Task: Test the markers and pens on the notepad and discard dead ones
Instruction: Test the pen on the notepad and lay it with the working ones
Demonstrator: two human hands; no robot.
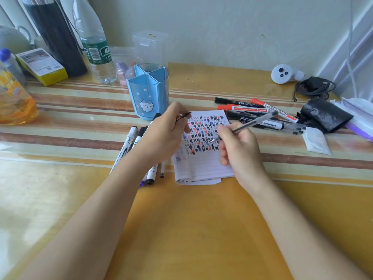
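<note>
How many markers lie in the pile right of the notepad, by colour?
Red markers: 2
Black markers: 2
Total: 4, as far as the overlap shows; the clear pens beside them are not counted.

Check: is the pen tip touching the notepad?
Cannot tell. In the head view the right hand holds the pen with its tip over the notepad, but this overhead angle shows neither contact nor gap.
</note>
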